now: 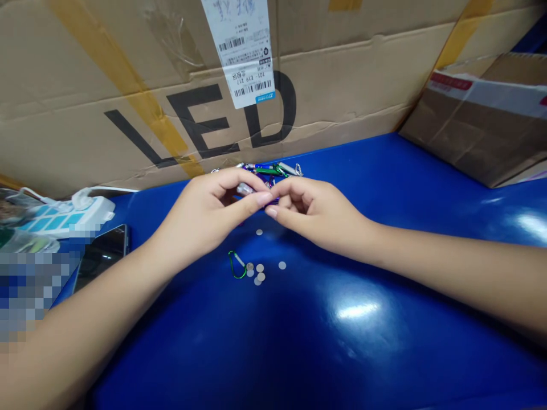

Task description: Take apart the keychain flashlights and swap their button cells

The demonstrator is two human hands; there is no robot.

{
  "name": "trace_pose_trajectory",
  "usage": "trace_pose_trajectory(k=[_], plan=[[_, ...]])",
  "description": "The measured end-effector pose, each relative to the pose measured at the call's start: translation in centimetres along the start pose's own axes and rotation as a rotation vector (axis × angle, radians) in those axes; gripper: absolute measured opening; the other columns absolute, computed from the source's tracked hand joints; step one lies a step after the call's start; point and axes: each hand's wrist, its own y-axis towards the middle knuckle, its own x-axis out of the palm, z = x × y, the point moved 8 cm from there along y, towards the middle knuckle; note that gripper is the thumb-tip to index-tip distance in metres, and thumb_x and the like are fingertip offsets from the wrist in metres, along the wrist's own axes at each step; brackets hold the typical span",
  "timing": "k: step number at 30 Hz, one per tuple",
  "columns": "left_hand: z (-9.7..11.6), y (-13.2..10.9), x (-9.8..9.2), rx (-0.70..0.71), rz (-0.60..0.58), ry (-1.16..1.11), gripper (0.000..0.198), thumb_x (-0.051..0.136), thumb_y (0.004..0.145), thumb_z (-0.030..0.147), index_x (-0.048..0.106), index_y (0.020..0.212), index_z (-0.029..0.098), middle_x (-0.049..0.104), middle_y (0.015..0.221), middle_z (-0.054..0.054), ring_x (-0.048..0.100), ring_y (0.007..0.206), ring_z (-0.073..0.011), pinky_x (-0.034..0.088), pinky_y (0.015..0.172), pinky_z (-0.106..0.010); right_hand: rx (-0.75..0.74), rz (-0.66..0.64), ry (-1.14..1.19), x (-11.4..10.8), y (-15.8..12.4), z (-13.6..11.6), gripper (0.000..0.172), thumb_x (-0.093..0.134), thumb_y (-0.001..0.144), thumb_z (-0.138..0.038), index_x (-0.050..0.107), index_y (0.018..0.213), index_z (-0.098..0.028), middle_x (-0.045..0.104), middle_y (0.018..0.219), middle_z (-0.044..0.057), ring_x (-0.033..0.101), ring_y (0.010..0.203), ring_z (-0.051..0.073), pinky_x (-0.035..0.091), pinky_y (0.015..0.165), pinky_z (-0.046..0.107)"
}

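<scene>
My left hand (213, 208) is closed, thumb and index finger pinched together. A small silvery cylinder-like piece (244, 189) shows inside its curled fingers; its exact kind is hidden. My right hand (305, 208) meets it fingertip to fingertip, its fingers curled in a pinch; whatever lies between those tips is too covered to make out. Just behind both hands lies a pile of small shiny metal pieces (269, 170) in green, blue, purple and silver, some with clips. Nearer me, a green carabiner (232, 266) rests beside several small round silvery discs (260, 268).
A large cardboard box (342, 74) marked LED stands behind the blue tabletop (405, 319). Another carton (478, 125) is at the right. On the left are a white power strip (68, 216), a dark phone (105, 250) and clear plastic bags (25, 242).
</scene>
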Motion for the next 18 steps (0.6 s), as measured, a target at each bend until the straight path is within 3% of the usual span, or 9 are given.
trace_pose_trajectory(k=[3, 6, 9, 14, 16, 18], plan=[[-0.3, -0.2, -1.1, -0.017, 0.136, -0.059, 0.023, 0.061, 0.086, 0.042, 0.06, 0.098, 0.023, 0.07, 0.095, -0.001, 0.067, 0.086, -0.0176, 0.056, 0.072, -0.029, 0.064, -0.094, -0.001, 1.3, -0.5, 0.3, 0.021, 0.062, 0.082, -0.029, 0.056, 0.095, -0.014, 0.052, 0.065, -0.005, 0.049, 0.056, 0.008, 0.039, 0.054, 0.021], [-0.2, -0.4, -1.5, -0.006, 0.181, -0.093, 0.023, 0.057, 0.089, 0.041, 0.058, 0.104, 0.024, 0.068, 0.103, -0.001, 0.066, 0.095, -0.018, 0.057, 0.08, -0.032, -0.082, -0.289, -0.278, 3.3, -1.4, -0.3, 0.017, 0.067, 0.078, -0.027, 0.066, 0.09, -0.016, 0.058, 0.078, 0.0, 0.054, 0.07, 0.012, 0.041, 0.065, 0.025], [0.1, -0.5, -1.1, 0.029, 0.154, -0.112, 0.029, 0.051, 0.092, 0.037, 0.055, 0.118, 0.024, 0.066, 0.108, -0.002, 0.065, 0.098, -0.0185, 0.058, 0.079, -0.031, -0.259, -0.423, -0.462, 4.8, -2.3, -1.0, 0.016, 0.066, 0.08, -0.023, 0.072, 0.094, -0.019, 0.057, 0.085, 0.004, 0.054, 0.08, 0.015, 0.041, 0.071, 0.027], [-0.3, -0.4, 0.7, 0.036, 0.069, -0.029, 0.043, 0.05, 0.091, 0.034, 0.045, 0.133, 0.029, 0.065, 0.111, -0.003, 0.066, 0.094, -0.0199, 0.057, 0.074, -0.03, -0.339, -0.474, -0.554, 5.5, -2.6, -1.5, 0.02, 0.058, 0.086, -0.022, 0.073, 0.099, -0.023, 0.056, 0.084, 0.004, 0.052, 0.077, 0.015, 0.04, 0.073, 0.029], [-0.8, -0.3, 1.3, 0.033, 0.038, -0.047, 0.047, 0.055, 0.087, 0.032, 0.043, 0.132, 0.028, 0.067, 0.107, -0.003, 0.066, 0.094, -0.0199, 0.056, 0.072, -0.029, -0.333, -0.494, -0.58, 5.7, -2.6, -1.4, 0.018, 0.057, 0.086, -0.021, 0.074, 0.094, -0.021, 0.057, 0.082, 0.004, 0.052, 0.077, 0.015, 0.04, 0.073, 0.029], [-1.1, -0.1, 1.7, 0.056, 0.0, -0.085, 0.038, 0.058, 0.085, 0.029, 0.05, 0.122, 0.024, 0.067, 0.102, -0.003, 0.066, 0.094, -0.0186, 0.055, 0.074, -0.028, -0.334, -0.491, -0.582, 5.8, -2.5, -1.2, 0.015, 0.059, 0.084, -0.019, 0.073, 0.088, -0.019, 0.058, 0.08, 0.004, 0.053, 0.076, 0.015, 0.04, 0.072, 0.028]])
